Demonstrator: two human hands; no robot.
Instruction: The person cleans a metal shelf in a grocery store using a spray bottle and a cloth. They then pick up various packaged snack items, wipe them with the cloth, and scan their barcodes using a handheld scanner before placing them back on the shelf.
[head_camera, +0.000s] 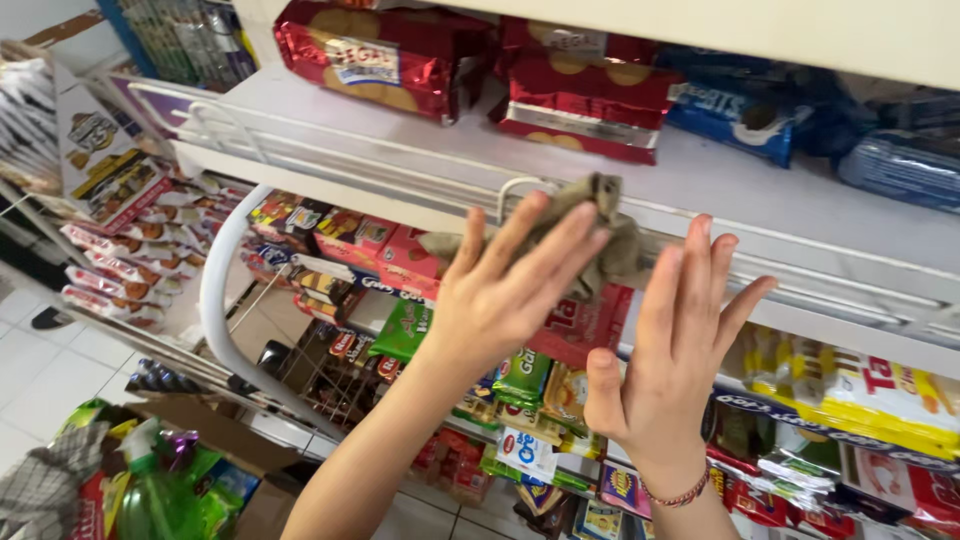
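— While a rag (590, 235) lies bunched on the white shelf (700, 190) rail, who has it?
— Left hand (500, 290) presses it, fingers spread, not clasped. Right hand (675, 360) hovers just beside, open, empty. Red biscuit packs (390, 55) sit above.

1. Left hand (505, 290) is raised, back to the camera, its fingers (560, 240) extended and slightly spread.
2. Right hand (672, 365) is upright beside it, fingers straight and splayed, thumb out.
3. Both forearms rise from below.
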